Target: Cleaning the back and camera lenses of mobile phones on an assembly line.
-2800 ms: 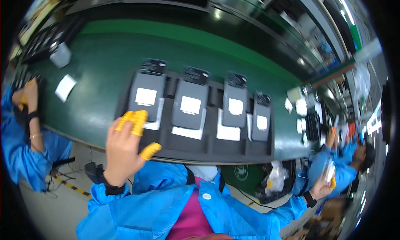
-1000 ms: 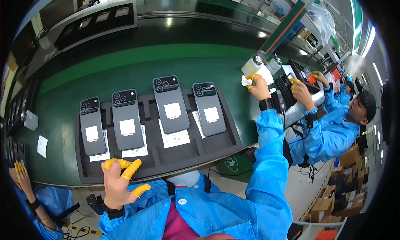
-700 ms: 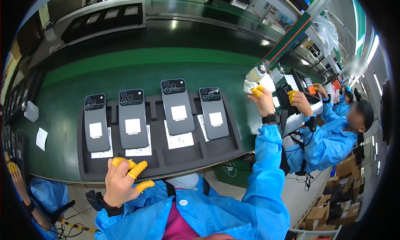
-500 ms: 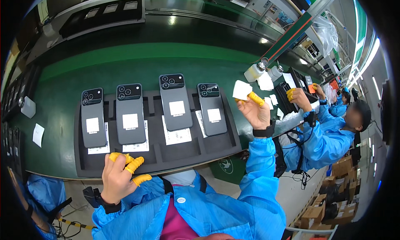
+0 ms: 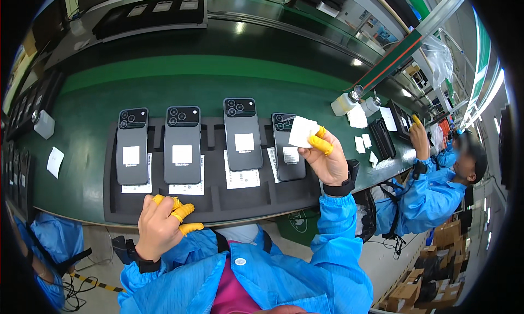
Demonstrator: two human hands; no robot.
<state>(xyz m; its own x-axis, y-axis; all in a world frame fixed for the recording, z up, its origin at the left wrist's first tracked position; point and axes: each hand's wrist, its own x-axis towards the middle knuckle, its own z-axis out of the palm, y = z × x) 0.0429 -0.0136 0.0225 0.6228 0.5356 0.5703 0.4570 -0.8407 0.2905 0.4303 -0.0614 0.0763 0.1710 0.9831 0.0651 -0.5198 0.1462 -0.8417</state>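
A folded white wipe [image 5: 302,132] is pinched in my right hand [image 5: 331,162], between yellow finger cots. The wipe covers part of the rightmost dark grey phone [image 5: 292,170]. Three more phones, the first [image 5: 131,175], the second [image 5: 182,136] and the third [image 5: 242,127], lie with their camera backs up, each bearing a white square label. Printed white slips show from under the phones on the black foam tray [image 5: 213,209]. At the tray's front edge, my left hand [image 5: 161,226] is open and holds nothing visible, its cot-covered fingers half curled and thumb apart.
Two dispenser bottles, one nearer [image 5: 345,104], stand at the right beside folded wipes [image 5: 357,117]. Another bottle [image 5: 44,124] and a paper slip [image 5: 55,162] are on the left. A co-worker [image 5: 431,180] in blue sits to the right. Trays of phones [image 5: 33,109] line the far left.
My right hand has brought the wipe lower and nearer, in front of the rightmost phone. The whole view has shifted slightly. The co-worker's hand has risen from the dark trays.
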